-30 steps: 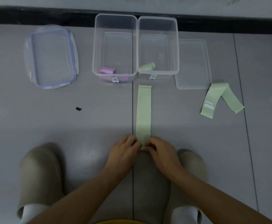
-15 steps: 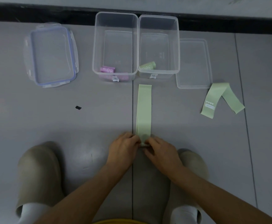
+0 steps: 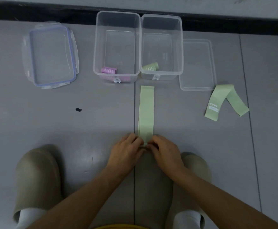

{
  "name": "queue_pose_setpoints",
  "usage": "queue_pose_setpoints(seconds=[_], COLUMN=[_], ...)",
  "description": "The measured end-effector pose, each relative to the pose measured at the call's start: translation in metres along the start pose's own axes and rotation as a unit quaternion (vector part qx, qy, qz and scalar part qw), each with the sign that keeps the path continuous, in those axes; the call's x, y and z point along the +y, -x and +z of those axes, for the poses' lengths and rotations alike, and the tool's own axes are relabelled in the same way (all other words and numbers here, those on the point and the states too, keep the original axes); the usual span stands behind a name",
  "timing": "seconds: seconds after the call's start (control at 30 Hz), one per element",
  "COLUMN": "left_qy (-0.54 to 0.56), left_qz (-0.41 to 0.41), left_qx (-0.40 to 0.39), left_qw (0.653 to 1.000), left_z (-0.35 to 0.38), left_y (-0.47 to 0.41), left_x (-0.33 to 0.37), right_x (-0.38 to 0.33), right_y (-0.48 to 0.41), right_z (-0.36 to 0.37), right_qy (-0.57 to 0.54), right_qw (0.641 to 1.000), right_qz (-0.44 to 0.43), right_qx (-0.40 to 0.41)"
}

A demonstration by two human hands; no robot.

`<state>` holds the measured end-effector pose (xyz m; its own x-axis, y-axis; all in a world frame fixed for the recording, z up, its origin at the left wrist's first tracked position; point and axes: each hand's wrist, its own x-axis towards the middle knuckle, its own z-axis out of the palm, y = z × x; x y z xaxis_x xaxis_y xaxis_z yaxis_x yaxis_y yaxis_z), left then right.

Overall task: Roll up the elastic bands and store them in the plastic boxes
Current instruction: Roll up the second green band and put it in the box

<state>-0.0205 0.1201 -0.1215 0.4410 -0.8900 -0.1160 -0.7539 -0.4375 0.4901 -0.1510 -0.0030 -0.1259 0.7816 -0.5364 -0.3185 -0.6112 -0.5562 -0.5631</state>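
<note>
Head view: a light-green elastic band (image 3: 146,113) lies flat and straight on the grey floor (image 3: 85,129), its far end just short of the right plastic box (image 3: 182,47) and its near end under both hands. The left hand (image 3: 126,150) and right hand (image 3: 165,153) meet at that near end, with the fingers (image 3: 138,140) curled and pinching the first small turn of the roll; how much is wound is hidden by the fingertips. The right plastic box holds one green roll (image 3: 150,67) marked 30. The left plastic box (image 3: 95,47), touching it, holds a purple roll (image 3: 108,70) marked 10, with more purple showing at its front wall. A blue-sealed lid (image 3: 52,55) lies well to the left of the boxes and a clear lid (image 3: 199,63) just beside the right plastic box. A second green band (image 3: 224,100), loosely folded, lies near that lid's front corner. Judged step: starting the roll. To do it well, the first turn should be tight and square to the band's edges, with both hands advancing evenly so the coil does not cone to one side. The thin, stretchy strip will probably spring open if released, so the finished roll is best held pinched until it sits in the right plastic box beside the matching green roll
</note>
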Motion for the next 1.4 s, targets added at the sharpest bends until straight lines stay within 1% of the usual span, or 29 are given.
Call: queue_pose_setpoints(seconds=[0.13, 0.17, 0.23, 0.33, 0.43, 0.53, 0.63, 0.77, 0.87, 0.97, 1.17, 1.33, 1.4], left_qy=[0.008, 0.015, 0.028, 0.019, 0.018, 0.023, 0.019, 0.012, 0.008, 0.008, 0.040, 0.041, 0.043], left_qz=[-0.005, -0.015, -0.036, -0.040, -0.031, -0.041, -0.031, -0.010, -0.001, -0.020, -0.045, -0.055, -0.065], left_qx=[-0.005, -0.010, -0.015, -0.015, -0.022, -0.024, -0.025, -0.010, -0.007, -0.001, -0.014, -0.012, -0.008], left_qw=[1.000, 1.000, 0.999, 0.999, 0.999, 0.999, 0.999, 1.000, 1.000, 1.000, 0.998, 0.998, 0.997], left_z=[0.000, 0.000, -0.001, -0.004, -0.007, -0.006, -0.005, -0.006, -0.005, -0.003, -0.005, -0.007, -0.006], left_y=[-0.007, -0.009, -0.013, -0.016, -0.018, -0.027, -0.030, -0.022, -0.020, -0.026, -0.034, -0.039, -0.043], left_x=[-0.003, -0.004, -0.004, -0.001, 0.001, -0.001, -0.002, -0.003, -0.003, -0.005, -0.005, -0.002, -0.003], right_x=[-0.002, -0.003, -0.003, 0.001, 0.006, 0.005, 0.001, -0.001, 0.000, -0.001, -0.001, -0.001, 0.001], right_y=[0.000, 0.000, -0.004, -0.008, -0.007, -0.008, -0.013, -0.017, -0.022, -0.027, -0.022, -0.019, -0.021], right_z=[0.000, -0.001, -0.003, -0.008, -0.009, -0.005, -0.007, -0.011, -0.013, -0.017, -0.014, -0.014, -0.016], right_qy=[-0.033, -0.043, -0.043, 0.027, 0.082, 0.092, 0.054, 0.023, -0.025, -0.071, -0.032, 0.012, 0.011], right_qw=[0.999, 0.998, 0.999, 0.998, 0.993, 0.993, 0.998, 0.999, 1.000, 0.997, 0.999, 1.000, 1.000], right_qz=[0.011, 0.012, 0.001, -0.054, -0.086, -0.069, -0.040, -0.028, 0.008, 0.034, -0.001, -0.018, -0.025], right_qx=[0.026, 0.036, 0.030, -0.009, -0.012, -0.012, -0.007, -0.014, -0.010, 0.005, 0.015, 0.004, 0.010])
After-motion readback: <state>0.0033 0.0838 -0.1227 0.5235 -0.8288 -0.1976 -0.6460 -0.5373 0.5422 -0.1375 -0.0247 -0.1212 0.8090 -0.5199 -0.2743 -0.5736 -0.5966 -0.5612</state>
